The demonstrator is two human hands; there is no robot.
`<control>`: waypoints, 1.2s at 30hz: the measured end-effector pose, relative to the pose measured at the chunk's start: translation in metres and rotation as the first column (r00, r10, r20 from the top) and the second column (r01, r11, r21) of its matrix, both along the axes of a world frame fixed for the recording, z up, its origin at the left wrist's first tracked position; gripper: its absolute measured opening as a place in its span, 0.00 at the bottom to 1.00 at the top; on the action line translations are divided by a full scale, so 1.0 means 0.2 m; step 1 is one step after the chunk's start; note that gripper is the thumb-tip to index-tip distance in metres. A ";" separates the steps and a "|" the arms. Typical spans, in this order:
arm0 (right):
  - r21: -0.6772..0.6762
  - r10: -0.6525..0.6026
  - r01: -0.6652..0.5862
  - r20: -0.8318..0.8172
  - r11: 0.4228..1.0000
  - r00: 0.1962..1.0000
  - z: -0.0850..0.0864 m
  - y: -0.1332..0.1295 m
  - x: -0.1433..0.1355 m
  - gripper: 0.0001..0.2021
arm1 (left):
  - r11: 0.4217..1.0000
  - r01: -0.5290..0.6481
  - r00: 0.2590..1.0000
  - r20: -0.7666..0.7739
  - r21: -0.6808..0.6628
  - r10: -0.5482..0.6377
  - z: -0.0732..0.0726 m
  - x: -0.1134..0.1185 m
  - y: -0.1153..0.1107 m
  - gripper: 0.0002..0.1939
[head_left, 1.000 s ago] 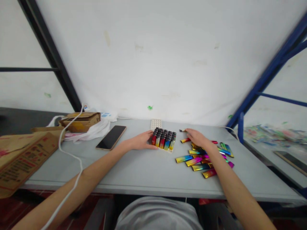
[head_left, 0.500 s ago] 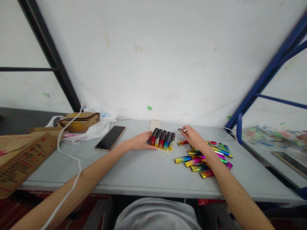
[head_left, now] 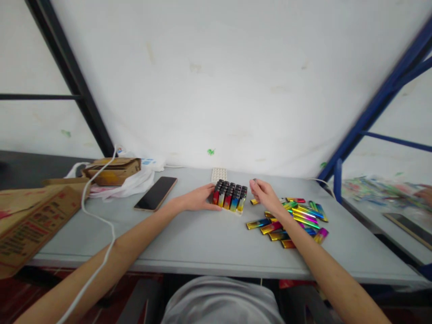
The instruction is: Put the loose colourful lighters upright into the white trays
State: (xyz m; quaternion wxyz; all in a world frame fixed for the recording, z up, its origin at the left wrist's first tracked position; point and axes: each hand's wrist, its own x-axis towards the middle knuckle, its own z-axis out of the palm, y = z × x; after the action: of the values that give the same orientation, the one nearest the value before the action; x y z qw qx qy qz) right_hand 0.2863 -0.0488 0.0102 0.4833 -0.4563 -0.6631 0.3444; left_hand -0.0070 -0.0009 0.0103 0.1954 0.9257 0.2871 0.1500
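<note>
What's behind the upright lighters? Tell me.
A white, dimpled tray shows behind the upright lighters, near the wall. They seem to cover part of its near edge; whatever they hide cannot be seen.

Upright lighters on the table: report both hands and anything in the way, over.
Left hand against left side of upright lighters. Right hand, to their right, closed on small item, mostly hidden. Right forearm hides part of loose pile.

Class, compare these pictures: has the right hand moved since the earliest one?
Yes. The right hand has moved left, toward the upright lighters, judged against the green wall mark.
</note>
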 end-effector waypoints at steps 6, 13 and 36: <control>0.107 -0.091 0.076 0.146 0.991 0.985 0.02 -0.03 -0.02 0.27 | 1.000 0.014 1.000 0.022 0.000 -0.014 0.00 -0.01 0.00 0.35; 0.125 -0.127 0.105 0.185 0.987 0.975 0.02 -0.04 -0.04 0.20 | 1.000 0.002 1.000 0.012 -0.006 -0.002 0.00 0.00 0.00 0.35; 0.309 -0.015 -0.119 0.397 0.943 0.917 0.15 -0.15 -0.05 0.22 | 1.000 0.009 0.999 0.035 -0.022 -0.008 0.00 0.00 0.00 0.35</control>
State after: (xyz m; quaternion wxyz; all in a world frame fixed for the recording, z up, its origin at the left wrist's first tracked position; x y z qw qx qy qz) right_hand 0.2762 -0.0795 0.0405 0.3993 -0.4116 -0.8066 0.1435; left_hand -0.0079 -0.0016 0.0108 0.2111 0.9220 0.2812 0.1622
